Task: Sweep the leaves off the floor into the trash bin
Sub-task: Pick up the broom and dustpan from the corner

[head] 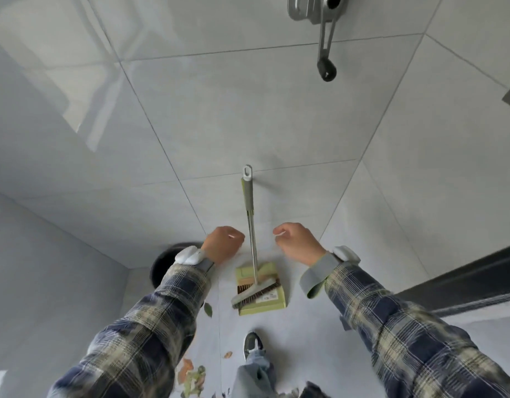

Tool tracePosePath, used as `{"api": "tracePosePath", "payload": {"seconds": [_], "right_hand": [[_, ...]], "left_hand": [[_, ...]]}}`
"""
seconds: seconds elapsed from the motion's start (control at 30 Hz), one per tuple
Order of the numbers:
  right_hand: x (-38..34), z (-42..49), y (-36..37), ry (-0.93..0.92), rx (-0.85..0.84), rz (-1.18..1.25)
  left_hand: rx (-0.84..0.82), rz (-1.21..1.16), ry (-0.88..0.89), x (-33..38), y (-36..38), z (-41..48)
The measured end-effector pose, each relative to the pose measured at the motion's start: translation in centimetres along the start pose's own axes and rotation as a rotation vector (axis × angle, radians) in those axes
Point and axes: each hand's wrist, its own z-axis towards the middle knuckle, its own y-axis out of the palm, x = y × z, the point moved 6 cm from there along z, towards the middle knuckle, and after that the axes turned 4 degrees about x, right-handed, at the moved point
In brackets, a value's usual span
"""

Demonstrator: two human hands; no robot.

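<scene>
floor [299, 326]: pale grey, smooth tiles with thin seams
wall [248, 104]: large light grey glossy tiles, dark grout lines crossing at angles
side wall [41, 282]: plain grey, meeting the tiled wall at a corner on the left
light: soft daylight, bright window-like reflections on the upper left tiles
dark frame [463, 277]: black strip along the right edge
metal fixture [319, 12]: silver, mounted high, lever hanging down

Indoor tiled room, likely a home or utility corner. We note large grey floor tiles [248, 110], plain wall [47, 282], broom [252, 239] standing in its dustpan [265, 307].
</scene>
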Motion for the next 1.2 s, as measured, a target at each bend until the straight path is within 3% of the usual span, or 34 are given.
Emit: {"api": "tracePosePath", "payload": {"seconds": [0.37,0.5,0.63,0.73,0.8,0.9,1.0,1.2], "right_hand": [[-5.1,13.3,0.5,0.034,0.087,0.106],[-6.2,16.9,2.2,0.026,0.025,0.218],[-5.7,20.0,3.1,0.045,0.019,0.477],[-4.7,21.9,3.4,0.066,0.077,0.543],[-5.1,22.3,3.2,0.047,0.154,0.563],[-5.0,23.0,3.8,0.081,0.123,0.606],[-4.9,23.4,3.9,0.098,0.098,0.611],[-5.5,22.7,2.7,0.085,0.132,0.596]], "left_hand": [[-0.021,0.036,-0.073,-0.3,0.0,11.9],[-0.024,0.099,-0.044,-1.1,0.8,14.0],[-0.107,0.152,-0.015,-1.3,2.3,16.8],[-0.130,0.224,-0.011,-0.8,3.5,19.0],[-0.111,0.247,0.012,-0.1,4.0,20.1],[-0.098,0.343,0.064,0.2,5.0,21.9],[-0.101,0.422,0.048,-0.6,6.1,23.1],[0.056,0.451,-0.052,-1.5,7.2,24.6]]}}
